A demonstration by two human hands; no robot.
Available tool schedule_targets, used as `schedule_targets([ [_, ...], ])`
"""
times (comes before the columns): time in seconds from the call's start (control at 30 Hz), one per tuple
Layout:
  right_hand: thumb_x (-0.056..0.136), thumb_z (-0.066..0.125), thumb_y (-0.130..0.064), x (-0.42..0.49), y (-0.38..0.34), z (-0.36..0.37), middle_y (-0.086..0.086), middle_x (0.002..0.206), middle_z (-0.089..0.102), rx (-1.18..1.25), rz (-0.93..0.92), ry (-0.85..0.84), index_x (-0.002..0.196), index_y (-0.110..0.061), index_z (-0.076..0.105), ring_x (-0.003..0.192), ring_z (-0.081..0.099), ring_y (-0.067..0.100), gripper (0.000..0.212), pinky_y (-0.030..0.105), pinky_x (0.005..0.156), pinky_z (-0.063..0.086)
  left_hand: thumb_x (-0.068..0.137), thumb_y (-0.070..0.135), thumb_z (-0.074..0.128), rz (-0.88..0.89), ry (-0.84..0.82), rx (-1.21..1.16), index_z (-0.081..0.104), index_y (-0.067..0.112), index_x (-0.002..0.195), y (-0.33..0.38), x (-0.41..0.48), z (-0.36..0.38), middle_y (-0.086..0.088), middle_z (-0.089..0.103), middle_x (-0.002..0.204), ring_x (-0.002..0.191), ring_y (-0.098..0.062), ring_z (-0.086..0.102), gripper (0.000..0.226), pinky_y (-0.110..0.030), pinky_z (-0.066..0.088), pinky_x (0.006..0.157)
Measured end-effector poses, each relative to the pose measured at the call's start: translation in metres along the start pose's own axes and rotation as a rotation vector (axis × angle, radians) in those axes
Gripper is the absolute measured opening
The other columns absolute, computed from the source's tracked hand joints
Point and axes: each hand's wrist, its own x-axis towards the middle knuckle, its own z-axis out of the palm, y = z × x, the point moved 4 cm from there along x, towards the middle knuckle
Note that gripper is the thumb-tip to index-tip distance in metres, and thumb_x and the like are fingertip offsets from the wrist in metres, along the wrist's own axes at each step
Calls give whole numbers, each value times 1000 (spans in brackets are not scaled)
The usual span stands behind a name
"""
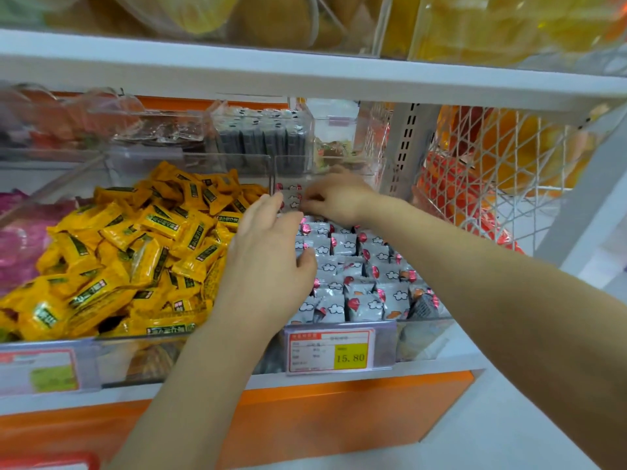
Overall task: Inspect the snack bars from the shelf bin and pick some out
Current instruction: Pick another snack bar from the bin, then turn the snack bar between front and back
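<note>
Bin of grey snack bars, yellow packs in neighbouring bin

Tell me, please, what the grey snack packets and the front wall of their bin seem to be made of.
The grey snack packets look like thin plastic film with a glossy, slightly metallic finish: they crinkle and catch highlights. The bin's front wall looks like clear rigid plastic, possibly acrylic: the contents show through it and its top edge shines.
</note>
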Motion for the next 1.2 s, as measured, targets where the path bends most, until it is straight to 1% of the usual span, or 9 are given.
schedule_targets([
  [0.1,95,42,-34,12,8,-5,-1,115,62,140,49,-17,100,-15,69,121,44,22,33,47,104,36,89,27,53,-7,8,-7,42,20,137,0,0,0,-1,21,154,141,-14,8,49,-35,11,114],
  [0.2,94,46,-14,23,14,-18,2,123,62,288,73,137,100,-19,70,113,56,20,25,35,98,45,90,27,52,-8,12,-16,43,21,136,0,0,1,0,19,154,141,-13,7,48,-36,12,114],
  [0.4,89,59,-32,40,8,-4,1,117,61,-26,48,130,100,-21,69,131,34,26,19,41,102,39,91,27,51,7,24,-26,44,21,136,0,-1,1,1,19,154,140,-10,5,46,-34,12,113],
  [0.47,89,61,-29,40,6,-2,1,113,62,-15,49,164,92,-18,69,124,42,23,14,39,100,42,91,27,51,5,25,-24,44,22,135,0,-2,1,2,19,154,140,-10,5,46,-34,12,113],
  [0.53,88,62,-22,34,8,-8,0,99,67,230,58,226,86,-15,69,91,58,10,10,28,90,49,91,28,50,2,23,-30,44,22,135,0,-2,1,2,19,154,140,-10,5,46,-35,12,113],
  [0.6,88,63,-17,23,13,-22,-4,82,65,531,108,339,88,-8,69,67,55,-1,11,14,73,50,91,27,50,0,18,-34,44,21,135,0,-2,1,1,18,154,140,-10,5,45,-35,12,114],
  [0.83,90,59,-12,-60,31,-51,4,89,66,978,360,738,81,-13,60,67,61,12,9,21,59,53,92,29,49,-18,61,54,42,23,135,6,-5,-7,2,29,149,137,-16,15,45,-36,10,110],
  [1.0,92,56,-8,-137,29,-41,11,80,65,1383,416,691,84,-6,59,48,58,9,9,15,45,45,88,17,57,94,263,14,58,7,119,30,-17,-26,-9,55,118,107,-27,46,33,-32,33,88],
  [1.2,92,52,-5,-194,27,-28,2,63,56,1646,354,683,63,-11,55,62,54,15,30,20,55,49,90,45,25,59,135,-115,46,15,132,49,-32,-16,-1,51,121,108,-18,50,55,-27,37,84],
])
